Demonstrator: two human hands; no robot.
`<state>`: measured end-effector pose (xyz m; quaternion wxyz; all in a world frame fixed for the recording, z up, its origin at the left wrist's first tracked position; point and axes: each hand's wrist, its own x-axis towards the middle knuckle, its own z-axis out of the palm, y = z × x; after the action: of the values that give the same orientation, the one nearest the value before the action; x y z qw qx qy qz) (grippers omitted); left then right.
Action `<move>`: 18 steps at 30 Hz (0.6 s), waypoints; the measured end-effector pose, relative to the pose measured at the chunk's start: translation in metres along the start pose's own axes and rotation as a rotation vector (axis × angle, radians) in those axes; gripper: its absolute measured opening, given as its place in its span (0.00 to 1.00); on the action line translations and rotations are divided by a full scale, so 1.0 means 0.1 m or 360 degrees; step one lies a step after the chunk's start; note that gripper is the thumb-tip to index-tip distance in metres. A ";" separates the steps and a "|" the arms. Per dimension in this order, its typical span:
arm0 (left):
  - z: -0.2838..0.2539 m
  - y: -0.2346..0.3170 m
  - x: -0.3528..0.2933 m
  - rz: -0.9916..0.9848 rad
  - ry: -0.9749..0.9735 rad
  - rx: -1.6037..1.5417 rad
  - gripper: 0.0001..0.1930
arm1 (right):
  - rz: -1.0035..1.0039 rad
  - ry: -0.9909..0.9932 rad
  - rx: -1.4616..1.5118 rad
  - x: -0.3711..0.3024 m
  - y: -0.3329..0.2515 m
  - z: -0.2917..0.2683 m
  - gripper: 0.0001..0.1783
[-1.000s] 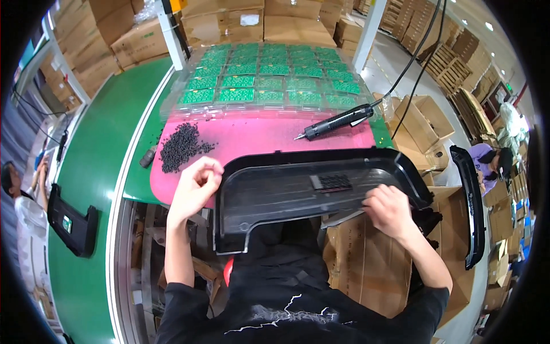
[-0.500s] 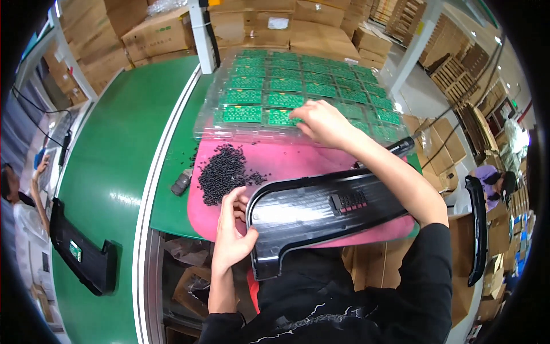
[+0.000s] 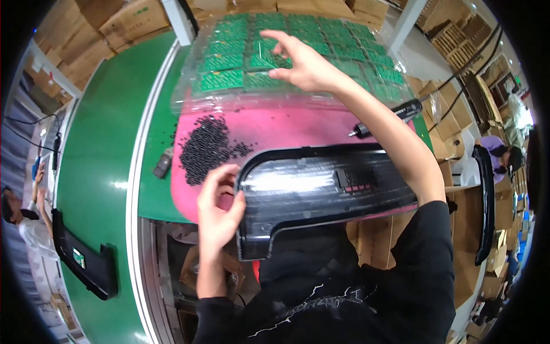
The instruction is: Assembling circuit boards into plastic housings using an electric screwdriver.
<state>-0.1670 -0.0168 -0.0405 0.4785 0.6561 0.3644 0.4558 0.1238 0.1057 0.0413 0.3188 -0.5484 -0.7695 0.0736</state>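
My left hand [image 3: 219, 207] is closed on the left end of a long black plastic housing [image 3: 303, 192], thumb and fingers at its rim. The housing lies hollow side up at the table's front edge, with a small dark slotted part [image 3: 355, 180] inside it. My right hand [image 3: 306, 66] is raised over a clear plastic tray [image 3: 189, 94] of green circuit boards [image 3: 222, 80]. Its thumb and forefinger are spread around a green circuit board [image 3: 271, 56], apparently held by the edges. The tray's front cell below that hand looks duller than its neighbours.
A heap of small black pieces [image 3: 203, 150] sits on the pink mat [image 3: 275, 126]. Near it lies a small dark block [image 3: 163, 164]. A black electric screwdriver [image 3: 389, 117] rests at right. Another black housing [image 3: 86, 258] stands on the green conveyor [image 3: 103, 160]; cardboard boxes [image 3: 137, 26] stand behind.
My right hand has lifted away from the tray's front row, its thumb and forefinger now wider apart. The left hand stays on the housing. The whole view has shifted slightly.
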 end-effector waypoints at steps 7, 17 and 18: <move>0.34 0.71 0.37 0.0508 -0.0287 0.0405 0.38 | -0.0003 0.0106 0.1483 -1.11 -0.84 -0.41 0.41; 1.06 0.78 0.85 0.0793 -0.0915 0.0600 0.30 | 0.0286 0.0532 0.0883 -2.23 -0.46 -0.67 0.34; 1.10 0.73 0.87 0.0815 -0.1010 0.0599 0.30 | 0.0303 0.0473 0.0614 -2.34 -0.39 -0.70 0.33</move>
<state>-0.0321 0.0096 0.0373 0.3107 0.9082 0.1020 0.2613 0.1785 -0.1344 0.0183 0.5188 -0.5522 -0.6309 0.1672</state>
